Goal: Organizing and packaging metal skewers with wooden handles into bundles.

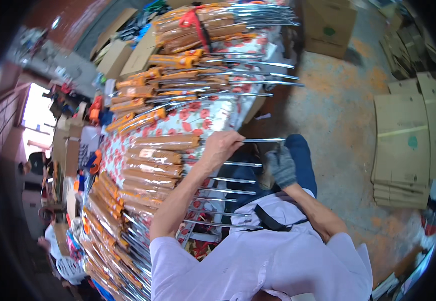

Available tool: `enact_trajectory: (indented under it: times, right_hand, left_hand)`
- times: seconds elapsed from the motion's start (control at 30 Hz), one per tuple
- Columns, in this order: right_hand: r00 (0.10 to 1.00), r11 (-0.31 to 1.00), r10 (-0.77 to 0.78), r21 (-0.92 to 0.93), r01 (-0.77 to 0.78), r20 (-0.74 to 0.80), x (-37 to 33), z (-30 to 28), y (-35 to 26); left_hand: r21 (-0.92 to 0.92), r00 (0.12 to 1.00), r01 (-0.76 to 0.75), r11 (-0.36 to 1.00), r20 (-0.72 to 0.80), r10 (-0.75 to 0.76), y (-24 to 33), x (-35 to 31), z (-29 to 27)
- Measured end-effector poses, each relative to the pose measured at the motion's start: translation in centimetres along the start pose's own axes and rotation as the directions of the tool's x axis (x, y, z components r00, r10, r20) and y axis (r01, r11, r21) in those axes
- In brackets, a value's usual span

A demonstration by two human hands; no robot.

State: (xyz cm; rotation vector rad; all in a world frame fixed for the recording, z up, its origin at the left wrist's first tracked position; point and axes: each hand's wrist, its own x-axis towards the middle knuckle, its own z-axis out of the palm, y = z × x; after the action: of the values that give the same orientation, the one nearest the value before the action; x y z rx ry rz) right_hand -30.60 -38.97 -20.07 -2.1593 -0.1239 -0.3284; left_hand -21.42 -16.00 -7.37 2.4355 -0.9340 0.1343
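Note:
My bare left hand [222, 148] is closed around a shiny metal rod [262, 140], above the table's edge. The rod's wrapped end seems to be the brown bundle [170, 142] to the left. My right hand [281, 168], in a grey knit glove, is at the rod's free tip, its fingers bent against it and slightly blurred. Nearer to me lies a row of similar brown pieces [150, 168] in clear plastic. Their bare metal rods [233, 179] stick out past the table's edge towards my lap.
A table with a red-flowered cloth [193, 118] carries more orange-brown wrapped pieces [138, 93] and a bundle tied with a red strap [193, 22]. A cardboard box [329, 27] stands on the floor, and flattened cartons [402, 143] lie to the right. Another person [52, 241] is at far left.

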Motion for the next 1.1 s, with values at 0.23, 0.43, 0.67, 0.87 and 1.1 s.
enact_trajectory:
  times: [0.23, 0.43, 0.67, 0.87, 1.1]
  right_hand:
    - [0.881, 0.932, 0.339, 0.247, -0.266, -0.331, 0.6, -4.1, 6.4]
    - [0.982, 0.980, -0.177, -0.084, 0.181, 0.059, 10.9, -4.0, -5.8]
    - [0.749, 0.700, -0.385, -0.357, 0.618, 0.539, 19.8, 6.2, -11.5]
    - [0.605, 0.610, -0.629, -0.173, 0.774, 0.489, 20.2, 9.0, -12.8]
    - [0.667, 0.894, -0.390, 0.088, 0.439, 0.635, 13.2, 6.9, -8.4]
  left_hand:
    - [0.071, 0.991, 0.121, 0.990, -0.065, -0.117, 0.4, -1.5, 0.3]
    - [0.155, 0.977, 0.027, 0.988, -0.214, 0.007, 3.7, -6.4, -3.8]
    - [-0.221, 0.781, 0.560, 0.798, -0.181, -0.598, 9.4, -18.0, -7.2]
    - [-0.673, 0.373, 0.728, 0.128, 0.232, -0.899, 16.1, -29.2, 0.3]
    - [-0.951, 0.205, 0.219, -0.219, 0.264, -0.942, 12.9, -24.6, 4.8]
